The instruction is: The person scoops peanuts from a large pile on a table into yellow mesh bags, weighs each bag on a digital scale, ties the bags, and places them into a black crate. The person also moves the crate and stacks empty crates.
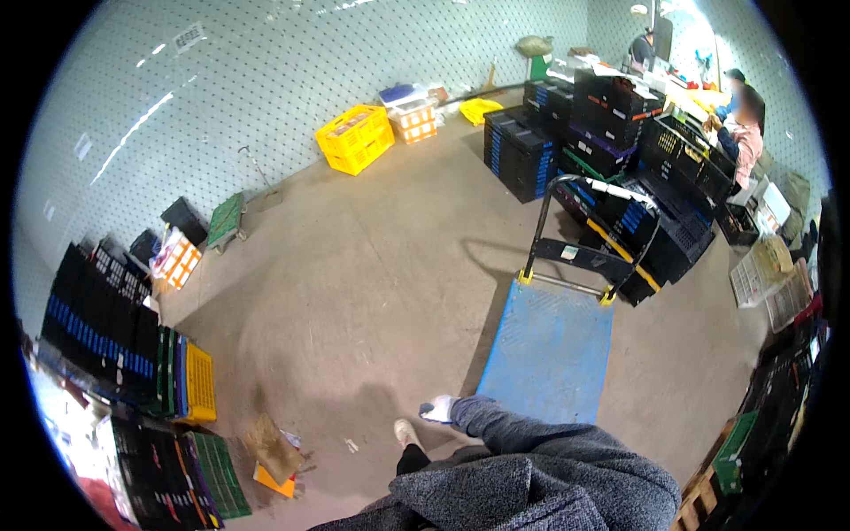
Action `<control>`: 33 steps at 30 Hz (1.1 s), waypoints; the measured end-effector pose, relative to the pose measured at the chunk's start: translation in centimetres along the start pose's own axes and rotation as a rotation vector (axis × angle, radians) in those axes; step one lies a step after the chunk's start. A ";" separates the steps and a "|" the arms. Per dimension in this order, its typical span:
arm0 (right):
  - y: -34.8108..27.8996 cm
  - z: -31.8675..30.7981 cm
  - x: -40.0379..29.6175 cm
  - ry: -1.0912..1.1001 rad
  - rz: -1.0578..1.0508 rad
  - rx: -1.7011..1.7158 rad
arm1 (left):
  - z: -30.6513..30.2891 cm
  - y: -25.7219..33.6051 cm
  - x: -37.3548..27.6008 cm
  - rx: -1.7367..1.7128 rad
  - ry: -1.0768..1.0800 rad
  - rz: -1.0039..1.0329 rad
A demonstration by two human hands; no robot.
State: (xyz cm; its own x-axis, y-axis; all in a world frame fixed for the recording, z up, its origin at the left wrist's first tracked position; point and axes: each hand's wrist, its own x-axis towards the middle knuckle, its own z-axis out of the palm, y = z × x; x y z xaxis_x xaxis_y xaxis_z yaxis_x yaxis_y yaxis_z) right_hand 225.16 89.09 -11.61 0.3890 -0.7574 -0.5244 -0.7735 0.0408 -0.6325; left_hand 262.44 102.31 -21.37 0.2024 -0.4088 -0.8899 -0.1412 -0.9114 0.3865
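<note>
My right hand [437, 409], in a white glove with grey-blue fingertips, hangs over the floor just left of a blue platform trolley [548, 345]. Nothing shows clearly in it, and its fingers are too small and blurred to read. The grey sleeve reaches across the trolley's near end. A black folding handle with yellow brackets stands up at the trolley's far end, in front of stacked black crates [664, 226]. The trolley's visible deck bears no load. My left hand is out of view. One light shoe [404, 433] shows below my right hand.
Yellow crates [355, 139] and an orange-white box [417, 123] stand by the far wall. At left are a green dolly [226, 221], stacked black crates [99, 332] and cardboard [272, 451] on the floor. Two people [747, 133] [643, 52] are at the back right. A wooden pallet [697, 498] lies lower right.
</note>
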 end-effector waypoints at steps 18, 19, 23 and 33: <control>23.2 7.1 5.7 -0.331 0.834 0.068 | 1.0 49.9 20.3 0.075 -0.165 0.392; 24.9 5.1 7.4 -0.330 0.888 0.067 | 2.8 51.8 20.5 0.088 -0.214 0.421; 24.7 -4.4 15.2 -0.174 0.953 0.207 | 4.8 54.9 21.4 0.414 -0.284 0.300; 19.2 -38.0 37.9 0.652 0.515 0.674 | 12.0 69.2 30.0 0.653 -0.260 0.189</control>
State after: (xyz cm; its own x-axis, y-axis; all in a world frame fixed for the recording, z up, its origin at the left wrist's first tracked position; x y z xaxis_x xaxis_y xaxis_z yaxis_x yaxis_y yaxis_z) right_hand 206.07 36.39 -22.00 -0.4026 -0.7402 -0.5386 -0.2545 0.6557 -0.7108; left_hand 247.14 27.53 -24.20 -0.1083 -0.4579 -0.8824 -0.7170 -0.5788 0.3884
